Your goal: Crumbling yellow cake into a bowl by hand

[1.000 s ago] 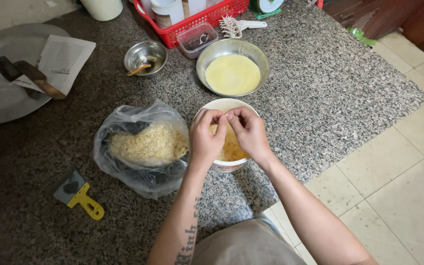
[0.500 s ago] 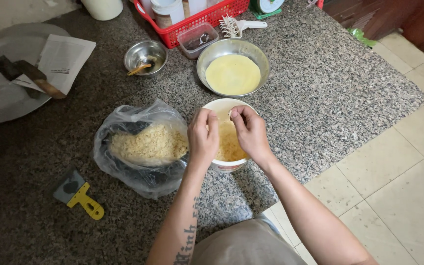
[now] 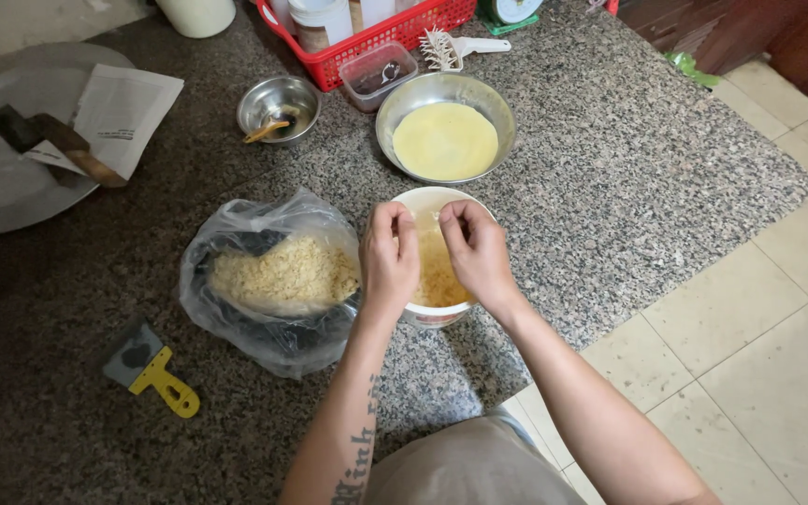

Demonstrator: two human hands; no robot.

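Both my hands hover over a white bowl (image 3: 427,201) holding pale yellow shreds (image 3: 438,273) on the speckled granite slab. My left hand (image 3: 389,257) and my right hand (image 3: 473,251) have their fingers pinched together above the bowl's far side, apparently on a small bit of the shreds; what lies between the fingertips is too small to make out. To the left sits a clear plastic bag (image 3: 268,281) lining a dark bowl, filled with beige crumbs. Beyond the white bowl stands a metal bowl of yellow liquid (image 3: 445,140).
A small steel bowl with a spoon (image 3: 279,106), a clear tub (image 3: 379,75) and a red basket of jars (image 3: 367,28) line the back. A round metal tray (image 3: 2,196) with a paper and cleaver lies at left. A yellow-handled scraper (image 3: 151,369) rests near me. Tiled floor lies right.
Both hands have shifted slightly toward the bowl's far rim, still pinched close together. Everything else stays put.
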